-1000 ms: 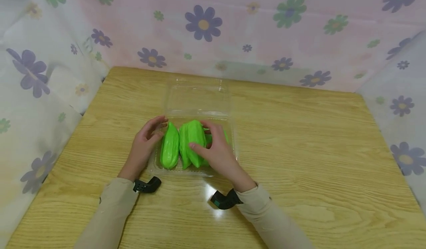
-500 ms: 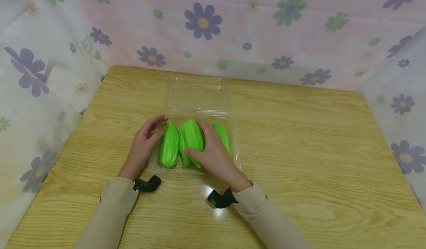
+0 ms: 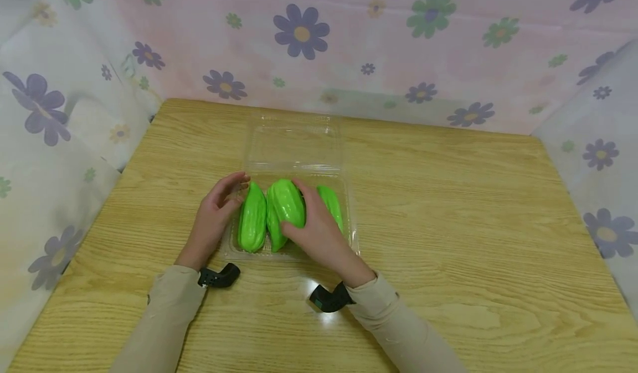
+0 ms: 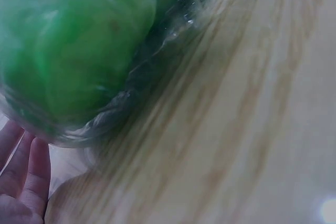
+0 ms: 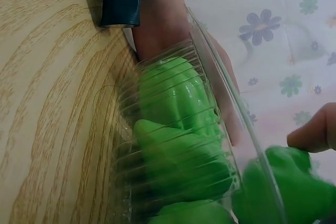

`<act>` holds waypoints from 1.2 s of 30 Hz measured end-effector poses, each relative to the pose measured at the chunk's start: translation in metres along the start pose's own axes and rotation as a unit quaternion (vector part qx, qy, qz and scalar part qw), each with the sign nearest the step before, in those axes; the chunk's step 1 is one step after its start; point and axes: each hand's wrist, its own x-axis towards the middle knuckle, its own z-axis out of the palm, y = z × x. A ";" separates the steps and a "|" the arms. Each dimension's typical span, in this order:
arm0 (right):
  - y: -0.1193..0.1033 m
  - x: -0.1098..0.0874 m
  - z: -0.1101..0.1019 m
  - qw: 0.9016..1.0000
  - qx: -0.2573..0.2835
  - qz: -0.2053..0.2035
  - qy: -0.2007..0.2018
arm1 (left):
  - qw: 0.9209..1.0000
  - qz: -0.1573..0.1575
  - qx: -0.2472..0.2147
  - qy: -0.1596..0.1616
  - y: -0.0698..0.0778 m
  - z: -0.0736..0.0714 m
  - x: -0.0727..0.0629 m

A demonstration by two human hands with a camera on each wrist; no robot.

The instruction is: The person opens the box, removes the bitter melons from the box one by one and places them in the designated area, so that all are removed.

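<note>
A clear plastic clamshell box holds several bright green, ridged, elongated fruit-like pieces. My right hand grips one glossy green piece between thumb and fingers, above the box's middle. That piece partly covers another green piece beneath it. One green piece lies along the box's left side, and a further green piece at the right is partly behind my right hand. My left hand rests against the left wall with loosely bent fingers. In the left wrist view, its fingers touch the box's outside.
The box's transparent lid is folded back flat on the wooden table. Flower-printed cloth hangs behind and at both sides. Each wrist carries a black camera mount.
My right hand has shifted slightly left with the held green piece, which has turned to show a rounder face. The right-hand piece has come into view. My left hand stays put.
</note>
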 end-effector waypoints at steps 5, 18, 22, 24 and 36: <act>0.001 -0.001 -0.003 0.998 0.058 0.014 0.000 | 1.000 -0.003 0.005 -0.002 0.008 0.001 -0.002; 0.002 0.000 -0.026 0.991 0.132 0.017 0.004 | 1.000 -0.016 0.023 0.002 0.003 0.001 -0.001; 0.000 0.000 -0.036 0.989 0.148 0.022 0.003 | 1.000 -0.011 0.019 -0.002 0.002 0.001 -0.001; -0.002 -0.001 -0.042 0.987 0.161 0.028 0.002 | 1.000 -0.007 0.017 -0.005 0.001 0.000 -0.001; -0.022 -0.006 -0.070 0.978 0.203 0.013 0.035 | 0.999 -0.028 0.025 -0.006 0.026 0.005 -0.006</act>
